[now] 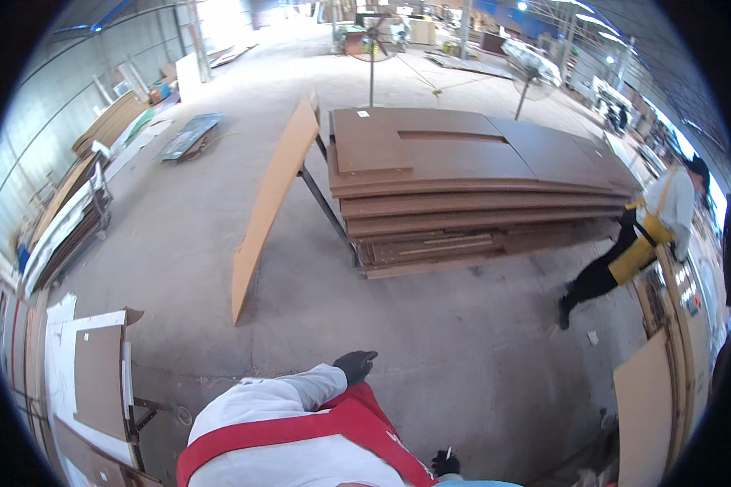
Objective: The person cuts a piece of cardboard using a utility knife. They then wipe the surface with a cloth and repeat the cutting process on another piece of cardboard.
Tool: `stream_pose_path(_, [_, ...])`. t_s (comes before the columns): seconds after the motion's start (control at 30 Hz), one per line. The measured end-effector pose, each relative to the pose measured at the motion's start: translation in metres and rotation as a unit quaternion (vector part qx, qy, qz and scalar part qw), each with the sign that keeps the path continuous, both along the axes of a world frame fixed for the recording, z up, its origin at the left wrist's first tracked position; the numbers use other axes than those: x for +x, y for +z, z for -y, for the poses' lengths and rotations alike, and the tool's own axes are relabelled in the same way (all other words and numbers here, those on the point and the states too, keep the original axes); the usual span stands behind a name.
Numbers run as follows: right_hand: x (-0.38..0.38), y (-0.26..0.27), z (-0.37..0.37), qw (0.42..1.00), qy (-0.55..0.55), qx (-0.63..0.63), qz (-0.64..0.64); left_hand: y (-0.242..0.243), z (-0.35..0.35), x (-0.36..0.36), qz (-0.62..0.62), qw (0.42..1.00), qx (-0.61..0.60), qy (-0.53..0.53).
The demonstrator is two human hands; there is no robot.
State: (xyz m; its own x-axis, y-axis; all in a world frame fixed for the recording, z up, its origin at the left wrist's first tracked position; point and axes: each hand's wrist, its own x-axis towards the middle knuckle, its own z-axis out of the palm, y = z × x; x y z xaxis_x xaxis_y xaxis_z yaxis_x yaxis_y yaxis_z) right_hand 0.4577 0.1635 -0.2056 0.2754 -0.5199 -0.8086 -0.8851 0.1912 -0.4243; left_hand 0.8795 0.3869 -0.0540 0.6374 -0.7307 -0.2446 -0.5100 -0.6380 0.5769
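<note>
Near the lower middle, my left hand point(356, 366) in a black glove hangs in front of my red apron point(371, 417). Its fingers point right, and whether it holds anything does not show. My right hand point(446, 464), also black-gloved, is low at the bottom edge with a small white stick-like object point(449, 452) in its fingers. Beyond my hands stands a tall stack of brown panels point(457, 158), some with recesses, the top one bearing a small white label. Left of the stack a long tan board point(275, 207) leans on a dark metal support point(326, 204).
A co-worker point(652, 225) in a yellow apron stands at the right by a wooden bench frame point(676, 341). A brown panel on a white-topped table point(61, 377) is at the lower left. Fans point(374, 45) stand behind the stack. A loaded cart point(67, 231) is at left.
</note>
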Motion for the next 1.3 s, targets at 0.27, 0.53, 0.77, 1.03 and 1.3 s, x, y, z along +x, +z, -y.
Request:
stream_pose_path(0.27, [0.343,0.206,0.161,0.946,0.09,-0.11,0.293,0.118,0.047,0.171,-0.081,0.912,-0.303,0.265])
stream_pose_path(0.53, [0.682,0.311,0.161,0.882,0.127,-0.007,0.453,0.137,0.09,0.385,0.302,0.834,-0.306,0.347])
stream_pose_path(0.77, [0.871,0.208,0.203,0.86,0.246,-0.182,0.408,0.112,0.12,0.455,0.28,0.859,-0.228,0.363])
stream_pose_path(1.03, [0.885,0.261,0.168,0.83,0.327,-0.332,0.308,0.149,0.119,0.446,0.142,0.839,-0.288,0.439])
stream_pose_path(1.3, [0.747,0.282,0.19,0.916,0.21,-0.134,0.314,0.121,0.107,0.331,-0.131,0.653,-0.543,0.511])
